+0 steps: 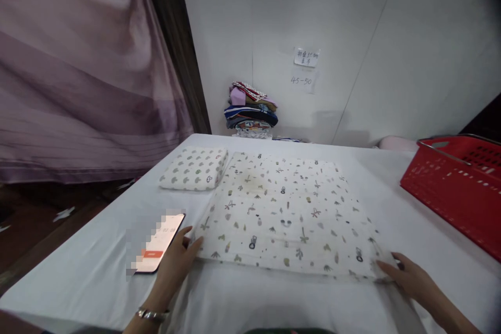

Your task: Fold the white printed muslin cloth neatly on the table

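Observation:
A thin white cloth printed with small plants, starfish and other figures lies spread out in front of me. My left hand, with a metal band on the wrist, is at its near left corner, fingers curled at the edge. At the near right corner my right hand pinches the cloth's edge, thumb on top. Part of the fingers of both hands is hidden. Beside the left hand lies a lit phone. Behind the phone sits a folded white cloth with a grey mushroom-like print.
A red plastic basket stands at the right of the white-covered table. Folded fabrics are stacked at the far edge against the wall. Handwritten paper notes hang there. A pinkish curtain hangs at the left.

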`<act>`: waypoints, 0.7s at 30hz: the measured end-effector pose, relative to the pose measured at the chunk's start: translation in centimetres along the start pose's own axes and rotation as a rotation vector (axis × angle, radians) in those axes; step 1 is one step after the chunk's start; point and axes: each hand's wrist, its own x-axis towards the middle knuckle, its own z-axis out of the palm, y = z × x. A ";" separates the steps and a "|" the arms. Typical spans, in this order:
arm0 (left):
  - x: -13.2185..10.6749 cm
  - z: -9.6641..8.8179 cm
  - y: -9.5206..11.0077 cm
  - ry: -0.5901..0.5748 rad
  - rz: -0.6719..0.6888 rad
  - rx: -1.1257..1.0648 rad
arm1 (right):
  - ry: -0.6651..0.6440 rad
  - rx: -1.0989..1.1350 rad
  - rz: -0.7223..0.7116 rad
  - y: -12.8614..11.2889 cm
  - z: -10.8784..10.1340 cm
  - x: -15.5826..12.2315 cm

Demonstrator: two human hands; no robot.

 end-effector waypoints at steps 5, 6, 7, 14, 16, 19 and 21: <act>0.5 0.4 -0.9 0.032 0.007 -0.085 | -0.080 0.253 0.151 -2.1 -0.1 -2.3; 0.5 0.4 -1.0 0.035 0.011 -0.100 | -0.091 0.352 0.181 -2.4 -0.2 -2.8; 0.5 0.4 -1.0 0.034 0.015 -0.111 | -0.103 0.454 0.206 -2.8 -0.3 -3.2; -0.6 -0.6 -1.3 -0.019 0.094 -0.195 | -0.157 0.759 0.139 -3.1 -1.1 -5.1; -0.6 -0.9 -1.9 -0.043 0.169 -0.245 | -0.145 0.793 0.105 -2.7 -1.0 -5.2; -0.5 -1.3 -2.9 -0.117 0.248 -0.277 | -0.145 0.811 0.086 -2.1 -0.8 -5.1; -0.5 -1.4 -3.5 -0.173 0.276 -0.273 | -0.150 0.825 0.090 -1.9 -0.7 -5.0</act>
